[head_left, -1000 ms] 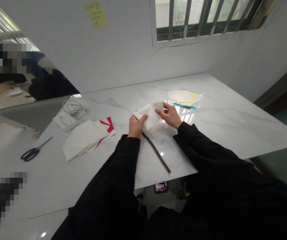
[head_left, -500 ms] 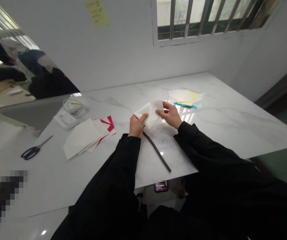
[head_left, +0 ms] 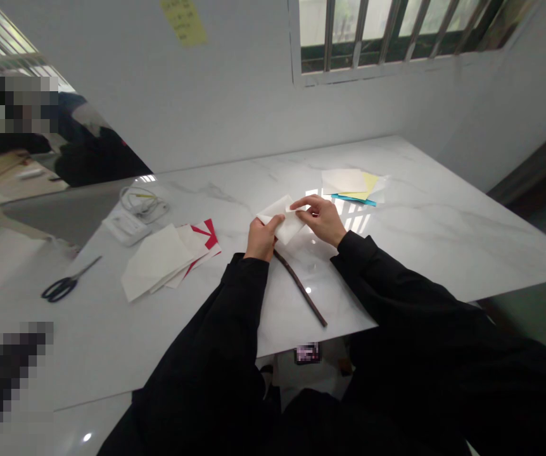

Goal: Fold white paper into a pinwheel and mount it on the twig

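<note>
A partly folded piece of white paper (head_left: 286, 232) is held between my two hands above the table. My left hand (head_left: 260, 239) grips its left side, thumb on top. My right hand (head_left: 323, 218) pinches its upper right part, where a flap is bent over, and the index finger reaches across the top edge. Below the paper, a thin dark brown stick (head_left: 300, 287) slants down toward the table's front edge; its upper end is hidden by my left hand, so I cannot tell whether the hand touches it.
Cream and red paper sheets (head_left: 159, 266) lie left of my hands, with scissors (head_left: 64, 288) farther left and a white cable with a box (head_left: 128, 227) behind. White, yellow and blue papers (head_left: 351, 185) lie at the back right. Another person (head_left: 87, 142) is at the far left.
My right hand has bent the paper's upper right corner inward, its index finger now stretched over the fold. The left hand keeps its grip nearly in place.
</note>
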`<state>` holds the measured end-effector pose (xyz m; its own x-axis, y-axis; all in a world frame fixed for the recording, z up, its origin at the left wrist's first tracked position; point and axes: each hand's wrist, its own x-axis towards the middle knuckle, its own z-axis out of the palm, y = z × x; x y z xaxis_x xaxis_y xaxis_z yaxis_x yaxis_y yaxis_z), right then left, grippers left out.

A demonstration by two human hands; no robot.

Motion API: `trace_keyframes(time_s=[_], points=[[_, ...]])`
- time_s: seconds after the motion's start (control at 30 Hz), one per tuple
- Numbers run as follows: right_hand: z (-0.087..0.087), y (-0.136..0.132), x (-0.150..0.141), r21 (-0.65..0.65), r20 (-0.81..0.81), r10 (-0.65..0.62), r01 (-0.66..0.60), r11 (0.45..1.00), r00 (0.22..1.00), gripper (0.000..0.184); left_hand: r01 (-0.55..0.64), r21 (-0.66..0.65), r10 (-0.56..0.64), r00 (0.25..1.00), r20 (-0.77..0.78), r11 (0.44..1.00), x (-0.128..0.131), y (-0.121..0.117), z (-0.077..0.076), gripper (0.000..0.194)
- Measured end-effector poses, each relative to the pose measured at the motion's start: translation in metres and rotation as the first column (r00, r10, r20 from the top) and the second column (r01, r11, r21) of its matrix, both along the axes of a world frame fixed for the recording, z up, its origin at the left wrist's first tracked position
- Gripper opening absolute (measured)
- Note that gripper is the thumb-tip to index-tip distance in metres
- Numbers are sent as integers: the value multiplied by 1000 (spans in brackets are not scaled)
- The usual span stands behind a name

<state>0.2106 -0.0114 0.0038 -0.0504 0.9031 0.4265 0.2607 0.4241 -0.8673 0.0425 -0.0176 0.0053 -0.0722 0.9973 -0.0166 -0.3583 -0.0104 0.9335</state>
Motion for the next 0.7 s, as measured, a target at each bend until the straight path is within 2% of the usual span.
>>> trace_keyframes(time_s=[0.13, 0.33, 0.47, 0.7], points=[[0, 1, 0, -3, -14, 36, -36, 999, 999, 22, -10, 0, 10, 1000, -3, 1000, 0, -1, 1, 54], [-3, 4, -1, -114, -166, 133, -153, 982, 977, 47, -26, -2, 26, 1000, -16, 1000, -2, 0, 0, 52], [-5, 4, -1, -154, -141, 108, -130, 980, 984, 39, -1, 0, 1, 1000, -32, 1000, -2, 1, -2, 49], [-7, 6, -1, -127, -176, 88, -111, 986, 980, 27, 23, 1, -23, 999, -32, 1000, -2, 3, -4, 42]])
